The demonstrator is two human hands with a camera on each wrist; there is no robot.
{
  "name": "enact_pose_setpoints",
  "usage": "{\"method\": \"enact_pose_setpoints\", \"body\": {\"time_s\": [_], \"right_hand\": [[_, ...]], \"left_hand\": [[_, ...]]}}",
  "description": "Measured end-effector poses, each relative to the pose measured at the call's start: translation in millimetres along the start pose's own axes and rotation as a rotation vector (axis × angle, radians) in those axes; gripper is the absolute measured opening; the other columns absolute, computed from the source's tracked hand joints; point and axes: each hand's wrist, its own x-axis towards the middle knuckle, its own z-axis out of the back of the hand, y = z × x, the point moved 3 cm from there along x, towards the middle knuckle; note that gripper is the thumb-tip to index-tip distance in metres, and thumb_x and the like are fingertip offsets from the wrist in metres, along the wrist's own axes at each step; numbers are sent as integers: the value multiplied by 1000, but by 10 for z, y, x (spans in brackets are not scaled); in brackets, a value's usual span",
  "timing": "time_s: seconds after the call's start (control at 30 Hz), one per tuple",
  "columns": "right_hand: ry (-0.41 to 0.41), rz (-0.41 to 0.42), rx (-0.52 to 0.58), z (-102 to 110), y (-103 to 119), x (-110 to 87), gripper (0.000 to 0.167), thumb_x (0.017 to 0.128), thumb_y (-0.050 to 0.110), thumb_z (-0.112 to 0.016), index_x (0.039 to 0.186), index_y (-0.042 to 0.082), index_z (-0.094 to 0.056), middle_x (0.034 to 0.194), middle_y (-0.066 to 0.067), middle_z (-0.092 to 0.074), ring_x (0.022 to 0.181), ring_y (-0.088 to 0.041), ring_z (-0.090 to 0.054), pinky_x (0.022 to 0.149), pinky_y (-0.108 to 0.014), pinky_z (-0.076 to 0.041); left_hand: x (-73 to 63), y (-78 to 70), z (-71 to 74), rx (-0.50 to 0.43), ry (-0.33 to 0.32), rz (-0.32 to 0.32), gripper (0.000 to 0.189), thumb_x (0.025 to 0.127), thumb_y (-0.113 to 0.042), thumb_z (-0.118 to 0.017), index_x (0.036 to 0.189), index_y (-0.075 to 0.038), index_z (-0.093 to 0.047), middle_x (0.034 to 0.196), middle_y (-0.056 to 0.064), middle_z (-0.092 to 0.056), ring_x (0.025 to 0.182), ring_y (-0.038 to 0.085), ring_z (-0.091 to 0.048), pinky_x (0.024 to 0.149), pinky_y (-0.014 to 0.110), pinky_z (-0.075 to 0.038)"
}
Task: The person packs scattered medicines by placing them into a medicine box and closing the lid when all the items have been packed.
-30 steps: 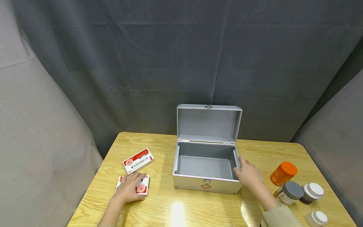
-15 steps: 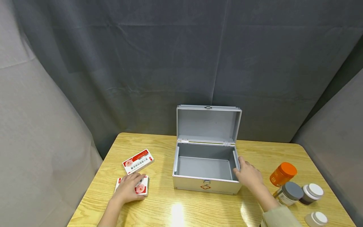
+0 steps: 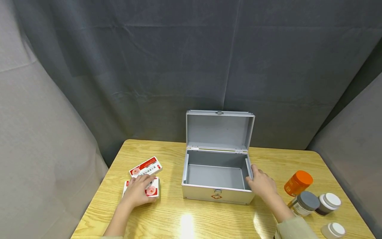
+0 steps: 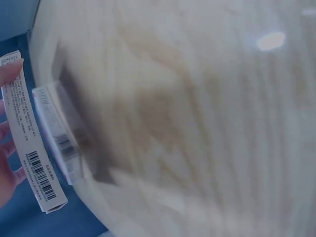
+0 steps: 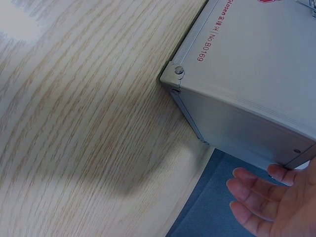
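My left hand grips a white and red medicine box, thumb on one side and fingers on the other. The left wrist view shows this box raised, its barcode side toward the camera. A second medicine box lies just behind it on the table. My right hand holds the right rim of a silver first-aid case, which stands with its lid up and its inside bare. The right wrist view has the hand at the case's side wall, several fingertips hanging apart from it.
On the right of the wooden table stand an orange jar, a grey-lidded jar, a dark jar with a white lid and a small white bottle. Grey curtains enclose the back and sides.
The left hand has lifted its medicine box and brought it slightly away from me and to the right, so it now overlaps the second box's lower edge in the head view. The right hand stays put.
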Motion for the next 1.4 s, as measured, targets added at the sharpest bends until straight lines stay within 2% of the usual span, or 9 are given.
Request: {"method": "enact_pose_setpoints", "body": {"time_s": [0.23,0.37,0.7,0.87,1.2,1.4], "right_hand": [[-3,-1,1,-4,-3,-4,54,86,29,-50,129,1,-34,109,-30,-56,91,-47,-56,66,-54,-45],[-3,0,-2,-18,-10,4,53,86,29,-50,129,1,-34,109,-30,-56,90,-47,-56,65,-54,-45],[-11,6,-5,-1,-14,13,51,85,28,-50,126,1,-35,105,-29,-57,86,-46,-57,63,-54,-44],[-15,7,-5,-4,-11,7,51,85,28,-51,125,1,-36,103,-29,-57,86,-46,-57,63,-54,-44],[-17,15,-7,-6,-1,-12,49,85,28,-52,123,1,-37,101,-28,-58,84,-46,-57,62,-53,-44],[-15,13,-6,-8,0,-13,48,85,28,-51,122,2,-37,99,-27,-58,83,-45,-58,61,-53,-44]], "left_hand": [[158,-179,200,26,-30,-9,79,57,-49,-75,128,-21,-53,121,6,-53,115,26,-45,97,57,-27],[271,-282,297,10,-35,-12,77,58,-49,-74,127,-20,-55,124,6,-52,118,25,-44,96,56,-27],[615,-601,507,19,-45,-84,78,59,-49,-73,128,-19,-54,117,2,-54,113,26,-47,93,49,-31],[761,-757,554,29,-39,-111,79,58,-50,-74,128,-20,-53,118,2,-54,113,24,-47,91,47,-31],[1037,-1071,545,58,-17,-162,82,58,-54,-71,130,-21,-51,123,3,-52,115,26,-46,93,47,-31],[1183,-1276,538,70,25,-176,83,59,-54,-71,133,-22,-48,129,4,-49,120,23,-43,93,45,-32]]}}
